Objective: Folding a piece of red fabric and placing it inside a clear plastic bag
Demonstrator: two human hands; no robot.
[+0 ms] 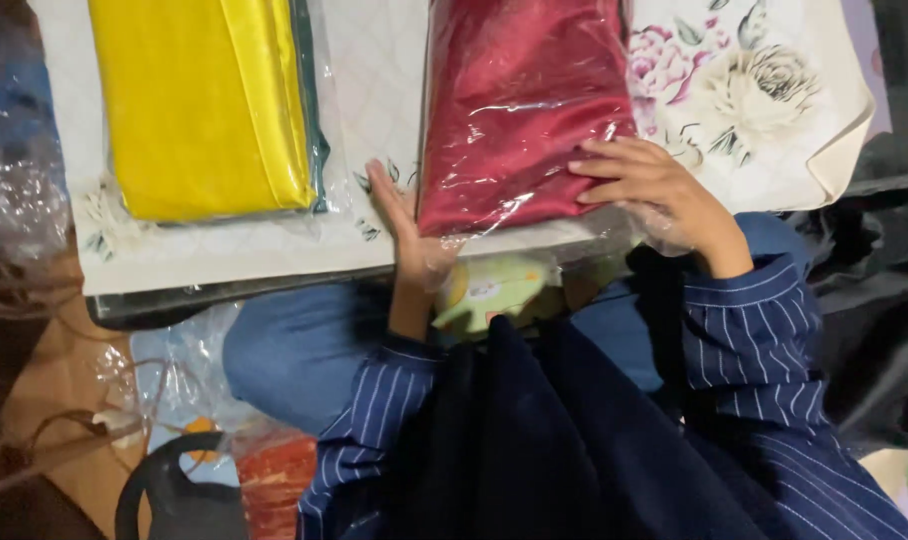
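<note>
On the tabletop (pixel 224 265), under a pale floral cloth (pixel 764 90), two clear-bagged fabric packs, well apart: yellow pack (pixel 209 100) far left, red pack (pixel 524 100) at centre, its near end close to the tabletop's front edge. Right hand (pixel 654 185) flat on top of the red pack's near right corner, fingers (pixel 599 165) spread and extended, pressing down rather than clamped round anything. Left hand (pixel 404 225) edge-on against the red pack's left side, fingers straight and open, touching the plastic. Loose bag mouth (pixel 534 235) crumpled between both hands. Below, blue striped sleeves (pixel 744 330), dark garment (pixel 534 430) in the lap, small green-and-yellow item (pixel 489 290) partly hidden beneath the tabletop edge.
</note>
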